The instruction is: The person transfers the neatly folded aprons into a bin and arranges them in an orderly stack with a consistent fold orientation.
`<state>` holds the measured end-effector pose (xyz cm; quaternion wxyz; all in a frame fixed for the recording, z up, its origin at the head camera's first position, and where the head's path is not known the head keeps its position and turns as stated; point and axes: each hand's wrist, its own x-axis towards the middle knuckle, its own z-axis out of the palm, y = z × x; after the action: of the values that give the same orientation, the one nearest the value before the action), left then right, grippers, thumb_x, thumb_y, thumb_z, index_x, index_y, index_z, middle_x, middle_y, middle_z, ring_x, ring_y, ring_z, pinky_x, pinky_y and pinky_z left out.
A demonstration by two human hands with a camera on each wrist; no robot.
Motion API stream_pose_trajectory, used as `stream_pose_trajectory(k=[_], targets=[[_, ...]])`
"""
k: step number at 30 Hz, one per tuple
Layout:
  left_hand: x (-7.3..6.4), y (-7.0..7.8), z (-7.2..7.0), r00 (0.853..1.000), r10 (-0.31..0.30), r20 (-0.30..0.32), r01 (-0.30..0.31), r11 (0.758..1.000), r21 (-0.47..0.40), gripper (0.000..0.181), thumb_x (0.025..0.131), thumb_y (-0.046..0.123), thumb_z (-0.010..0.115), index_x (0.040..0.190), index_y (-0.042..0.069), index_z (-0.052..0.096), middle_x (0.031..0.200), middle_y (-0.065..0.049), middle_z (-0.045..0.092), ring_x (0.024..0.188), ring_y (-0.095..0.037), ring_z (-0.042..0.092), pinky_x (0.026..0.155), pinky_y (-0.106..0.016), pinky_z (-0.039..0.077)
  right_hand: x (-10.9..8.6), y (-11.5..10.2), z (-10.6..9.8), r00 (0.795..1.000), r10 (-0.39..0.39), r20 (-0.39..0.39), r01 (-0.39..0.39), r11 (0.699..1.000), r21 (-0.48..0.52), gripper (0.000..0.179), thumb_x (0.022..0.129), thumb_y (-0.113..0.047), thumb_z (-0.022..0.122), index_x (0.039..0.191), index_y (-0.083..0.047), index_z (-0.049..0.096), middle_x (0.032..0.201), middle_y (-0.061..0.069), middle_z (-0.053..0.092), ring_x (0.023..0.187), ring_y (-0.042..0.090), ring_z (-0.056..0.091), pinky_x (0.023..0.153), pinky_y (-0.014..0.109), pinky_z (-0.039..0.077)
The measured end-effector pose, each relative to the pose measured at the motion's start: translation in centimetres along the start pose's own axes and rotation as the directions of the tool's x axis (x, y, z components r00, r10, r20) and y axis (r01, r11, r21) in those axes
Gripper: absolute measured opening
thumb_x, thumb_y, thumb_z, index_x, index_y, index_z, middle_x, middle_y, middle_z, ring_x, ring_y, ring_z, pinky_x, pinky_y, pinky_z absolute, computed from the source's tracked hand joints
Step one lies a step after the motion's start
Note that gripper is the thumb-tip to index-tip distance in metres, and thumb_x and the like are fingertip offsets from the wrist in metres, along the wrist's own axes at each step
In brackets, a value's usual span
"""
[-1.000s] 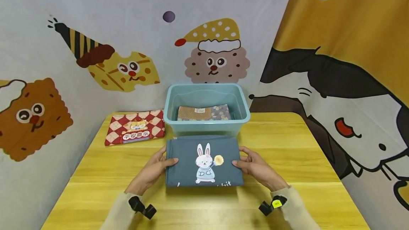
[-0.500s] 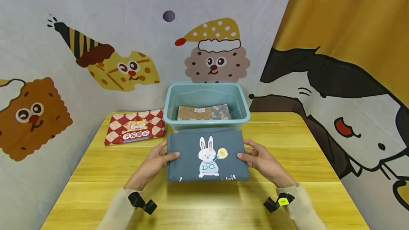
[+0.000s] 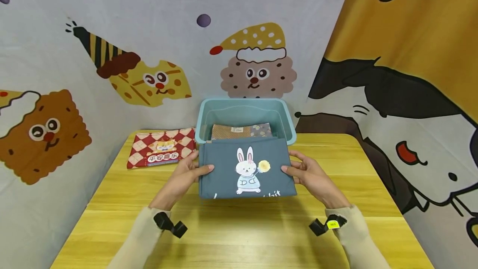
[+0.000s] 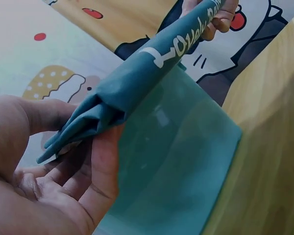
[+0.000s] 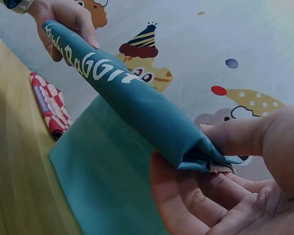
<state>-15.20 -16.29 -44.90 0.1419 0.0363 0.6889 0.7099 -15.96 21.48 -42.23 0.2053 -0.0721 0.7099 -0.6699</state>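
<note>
A folded dark teal cloth (image 3: pixel 224 169) with a printed white rabbit hangs above the table, held between both hands. My left hand (image 3: pixel 184 175) pinches its left edge, thumb on top and fingers beneath; the left wrist view shows the layered folds of the cloth (image 4: pixel 137 78) between them. At the opposite edge my right hand (image 3: pixel 311 175) pinches it the same way, as the right wrist view of the cloth (image 5: pixel 132 103) also shows. Behind it stands a light blue plastic bin (image 3: pixel 246 103), its front wall hidden by the cloth. A folded brown and floral cloth (image 3: pixel 231 132) lies inside the bin.
A folded red and cream checked cloth (image 3: pixel 162 146) with a printed animal lies left of the bin. The wooden table (image 3: pixel 239 235) runs up to a cartoon-printed curtain (image 3: pixel 149 7) behind.
Both hands have lifted the teal cloth and carried it forward, so its far edge now overlaps the bin's front rim in the head view. The head view has shifted slightly.
</note>
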Motion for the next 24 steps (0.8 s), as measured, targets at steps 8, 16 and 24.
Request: stream_pose_trajectory(k=[8,16,24], targets=[[1.4,1.8,-0.5,0.999,0.021,-0.040,-0.020,1.000,0.023,0.062,0.099,0.017,0.069,0.155,0.011,0.042,0.138,-0.023,0.064,0.112,-0.022,0.072,0.095,-0.042,0.060,1.2,-1.6,-0.3,1.000,-0.010,-0.028,0.008,0.998,-0.067,0.073,0.099,-0.022,0.069,0.159,-0.011,0.029,0.141,0.021,0.063,0.104,0.020,0.075,0.088,0.039,0.062],[2.8,3.7,-0.7,0.996,0.001,-0.092,0.003,0.999,0.038,0.064,0.098,0.022,0.072,0.154,0.013,0.044,0.139,-0.021,0.064,0.115,-0.023,0.071,0.095,-0.042,0.060,2.6,-3.1,-0.7,0.998,-0.011,-0.058,0.005,0.995,-0.100,0.077,0.100,-0.024,0.069,0.162,-0.012,0.025,0.144,0.022,0.059,0.105,0.016,0.073,0.092,0.036,0.061],[4.2,5.7,-1.2,0.996,-0.005,-0.094,0.011,0.998,0.056,0.065,0.099,0.025,0.070,0.156,0.013,0.043,0.139,-0.022,0.064,0.112,-0.026,0.073,0.092,-0.044,0.061,4.0,-4.8,-1.3,0.997,-0.027,-0.067,0.019,0.994,-0.110,0.077,0.101,-0.022,0.067,0.163,-0.011,0.023,0.147,0.023,0.055,0.112,0.014,0.070,0.095,0.037,0.059]])
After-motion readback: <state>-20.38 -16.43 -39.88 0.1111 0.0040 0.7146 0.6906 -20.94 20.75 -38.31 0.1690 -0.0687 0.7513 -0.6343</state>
